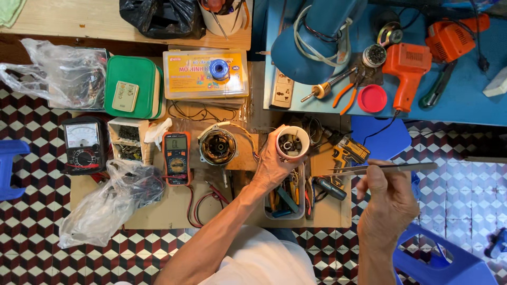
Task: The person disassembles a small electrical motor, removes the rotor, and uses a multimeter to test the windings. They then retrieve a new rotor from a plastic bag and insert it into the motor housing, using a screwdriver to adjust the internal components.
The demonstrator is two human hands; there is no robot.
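Left hand (270, 168) is closed around a white cup (292, 142), held above the cardboard work mat (169, 211). The cup's mouth tilts up toward the camera, its long axis running roughly toward the viewer; small metal parts show inside.

Right hand (388, 203) pinches a pair of long metal tweezers (383, 169), fingers clamped near their right part. The tweezers lie nearly level, long axis left to right, tips pointing left toward the cup but apart from it.

Just left of the cup: a motor stator (217, 145) with copper windings, then an orange multimeter (177, 158). A yellow cordless drill (346, 154) lies between cup and tweezers. An orange soldering gun (405, 71) rests on the blue table (465, 100).
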